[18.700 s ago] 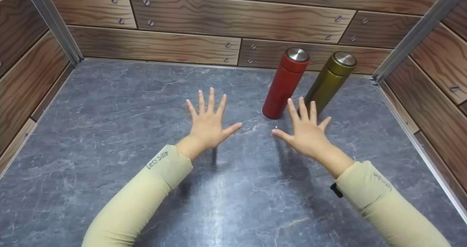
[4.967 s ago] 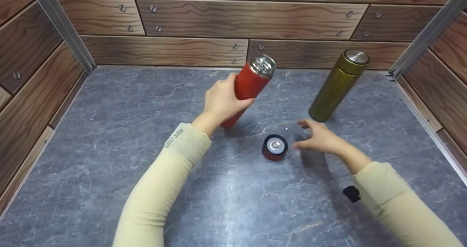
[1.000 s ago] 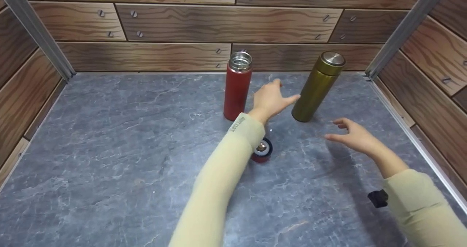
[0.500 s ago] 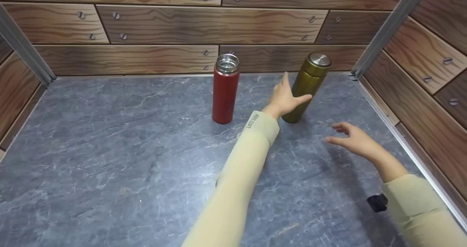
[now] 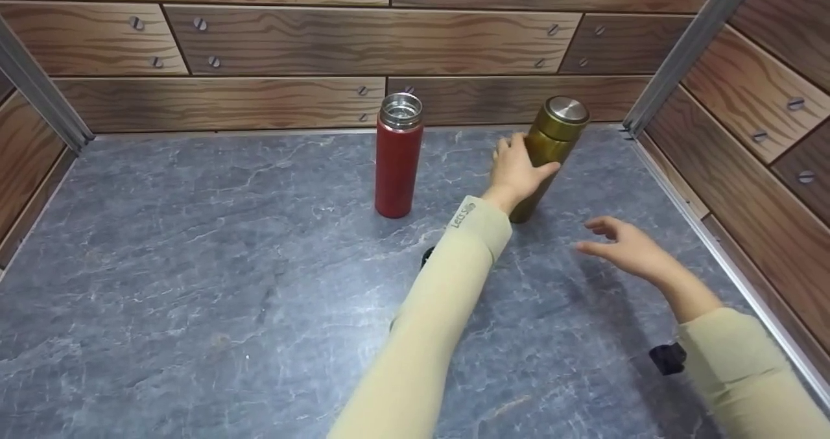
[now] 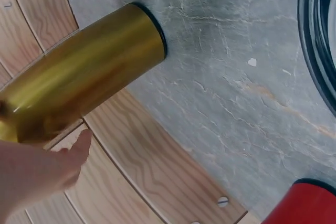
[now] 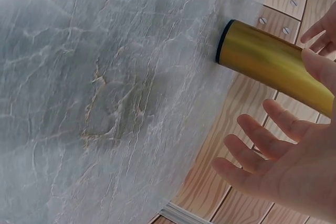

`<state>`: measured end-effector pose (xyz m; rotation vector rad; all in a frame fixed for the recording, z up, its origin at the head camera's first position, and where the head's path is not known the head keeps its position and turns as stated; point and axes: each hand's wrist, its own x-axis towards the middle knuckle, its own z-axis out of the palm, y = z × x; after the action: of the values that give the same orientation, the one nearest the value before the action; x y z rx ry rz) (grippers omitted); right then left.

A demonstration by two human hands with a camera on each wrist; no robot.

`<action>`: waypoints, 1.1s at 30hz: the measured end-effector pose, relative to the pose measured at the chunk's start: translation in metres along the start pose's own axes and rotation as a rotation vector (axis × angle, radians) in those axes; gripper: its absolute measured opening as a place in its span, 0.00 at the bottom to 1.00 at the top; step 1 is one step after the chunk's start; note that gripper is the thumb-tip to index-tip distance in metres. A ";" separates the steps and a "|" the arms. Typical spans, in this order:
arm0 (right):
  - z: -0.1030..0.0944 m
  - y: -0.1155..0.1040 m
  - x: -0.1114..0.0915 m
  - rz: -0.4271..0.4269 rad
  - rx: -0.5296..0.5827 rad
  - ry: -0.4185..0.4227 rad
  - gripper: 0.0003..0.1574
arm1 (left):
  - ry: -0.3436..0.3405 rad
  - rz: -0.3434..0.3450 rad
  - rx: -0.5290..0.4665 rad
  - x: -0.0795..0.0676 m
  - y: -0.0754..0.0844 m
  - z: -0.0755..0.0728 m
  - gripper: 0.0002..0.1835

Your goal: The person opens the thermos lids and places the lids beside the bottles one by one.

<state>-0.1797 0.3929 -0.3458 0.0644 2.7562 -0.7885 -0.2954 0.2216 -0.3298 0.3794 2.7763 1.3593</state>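
My left hand (image 5: 517,171) is beside a gold-green thermos flask (image 5: 563,142), thumb in front of it and fingers on its left. In the left wrist view the flask (image 6: 89,66) shows its dark base, with the fingers (image 6: 79,148) next to its side; a firm grip does not show. To the left a red thermos flask (image 5: 397,166) stands upright without its lid, steel mouth showing. Its lid (image 5: 427,255) is mostly hidden behind the left sleeve. My right hand (image 5: 626,248) hovers to the right of the gold-green flask, fingers loosely bent, holding nothing.
A grey marbled tabletop (image 5: 194,264) lies below. Wood-patterned panels (image 5: 279,102) close off the back and sides, with metal posts (image 5: 671,63) at the corners. A small black object (image 5: 668,358) is at the right sleeve.
The red flask lost its lid and moved left earlier on. Over the last second my left hand has moved right, up to the gold-green flask. The right hand has barely moved.
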 end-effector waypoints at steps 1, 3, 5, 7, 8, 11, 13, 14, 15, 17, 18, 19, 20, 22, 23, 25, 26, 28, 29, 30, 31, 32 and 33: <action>0.000 -0.001 0.000 -0.006 0.003 0.003 0.47 | -0.005 0.004 -0.035 0.000 -0.001 0.000 0.35; 0.001 -0.003 0.001 -0.015 0.007 0.006 0.45 | -0.023 0.018 -0.099 0.000 -0.003 0.000 0.35; 0.001 -0.003 0.001 -0.016 0.007 0.007 0.45 | -0.043 0.031 -0.149 -0.001 -0.006 -0.001 0.35; 0.001 -0.004 0.001 -0.012 0.008 0.000 0.46 | -0.053 0.046 -0.161 -0.001 -0.008 -0.001 0.36; 0.001 -0.004 0.001 -0.009 0.008 -0.004 0.46 | -0.055 0.051 -0.158 -0.001 -0.009 -0.002 0.36; 0.001 -0.004 0.002 -0.002 0.006 -0.012 0.47 | -0.055 0.077 -0.156 -0.002 -0.012 -0.006 0.36; 0.001 -0.005 0.002 -0.001 0.006 -0.011 0.47 | -0.053 0.106 -0.155 -0.002 -0.013 -0.010 0.36; 0.001 -0.006 0.003 -0.002 0.004 -0.008 0.47 | -0.054 0.124 -0.154 -0.002 -0.014 -0.012 0.36; 0.000 -0.007 0.003 -0.003 0.001 -0.007 0.46 | -0.054 0.144 -0.158 -0.003 -0.014 -0.015 0.36; 0.000 -0.009 0.004 -0.005 0.001 -0.003 0.46 | -0.056 0.187 -0.163 -0.004 -0.014 -0.021 0.36; 0.000 -0.010 0.004 -0.006 0.001 -0.002 0.45 | -0.055 0.209 -0.159 -0.005 -0.013 -0.025 0.37; 0.000 -0.010 0.005 -0.007 0.002 -0.001 0.45 | -0.053 0.233 -0.153 -0.006 -0.013 -0.028 0.37; 0.000 -0.011 0.005 -0.007 0.003 -0.002 0.45 | -0.051 0.255 -0.143 -0.008 -0.012 -0.032 0.37; 0.000 -0.011 0.006 -0.005 0.007 -0.005 0.46 | -0.052 0.294 -0.122 -0.011 -0.011 -0.040 0.38; 0.000 -0.011 0.007 -0.004 0.008 -0.007 0.47 | -0.049 0.315 -0.109 -0.013 -0.011 -0.045 0.39; 0.001 -0.012 0.008 -0.002 0.011 -0.011 0.48 | -0.033 0.359 -0.084 -0.017 -0.011 -0.053 0.39; 0.002 -0.012 0.008 -0.002 0.012 -0.011 0.48 | -0.028 0.380 -0.074 -0.020 -0.011 -0.057 0.39; 0.004 -0.014 0.009 -0.004 0.016 -0.012 0.48 | -0.018 0.425 -0.061 -0.025 -0.013 -0.066 0.39; 0.005 -0.015 0.010 -0.005 0.018 -0.013 0.48 | -0.012 0.448 -0.053 -0.028 -0.013 -0.070 0.39; 0.005 -0.016 0.011 -0.004 0.022 -0.013 0.48 | -0.009 0.472 -0.046 -0.032 -0.014 -0.074 0.39; 0.006 -0.017 0.011 -0.003 0.022 -0.013 0.48 | -0.009 0.493 -0.038 -0.036 -0.015 -0.079 0.39; 0.007 -0.018 0.012 -0.003 0.023 -0.012 0.48 | -0.009 0.513 -0.029 -0.040 -0.015 -0.083 0.39; 0.007 -0.019 0.013 -0.003 0.024 -0.011 0.48 | -0.003 0.538 -0.022 -0.045 -0.016 -0.087 0.39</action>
<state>-0.1923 0.3723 -0.3455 0.0607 2.7378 -0.8205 -0.2667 0.1343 -0.2925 1.1916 2.7612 1.4574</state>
